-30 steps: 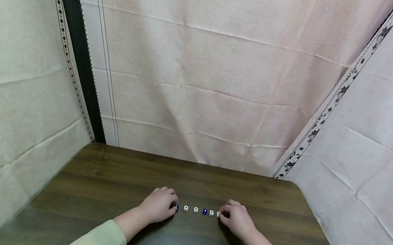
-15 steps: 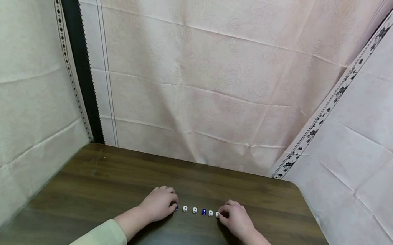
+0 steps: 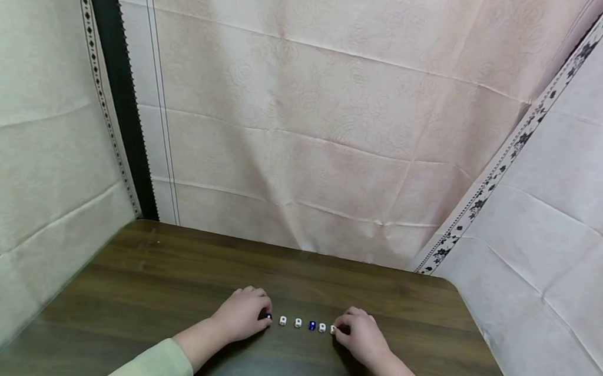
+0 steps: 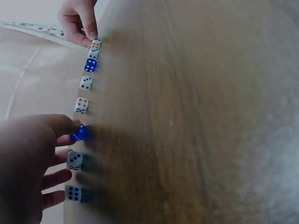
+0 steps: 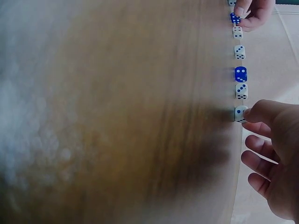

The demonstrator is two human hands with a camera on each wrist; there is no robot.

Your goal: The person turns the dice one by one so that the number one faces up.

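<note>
My left hand (image 3: 242, 313) pinches a blue die (image 4: 78, 133) between thumb and forefinger, close over the dark wood table. Two white dice, one nearer (image 4: 74, 160) and one at the row's end (image 4: 73, 193), sit by its other fingertips; the hand hides them in the head view. Between my hands stand two white dice, one left (image 3: 283, 321) and one right (image 3: 298, 323), then a blue die (image 3: 312, 326) and another white die (image 3: 322, 328). At the right end, thumb and forefinger of my right hand (image 3: 363, 334) pinch a white die (image 5: 240, 114); its other fingers are loosely bent.
The brown wooden table (image 3: 166, 283) has rounded far corners. Pale patterned cloth (image 3: 306, 123) hangs behind it, with more cloth at the left (image 3: 29, 131) and right (image 3: 569, 232) sides. Light green sleeves (image 3: 160, 360) cover both forearms.
</note>
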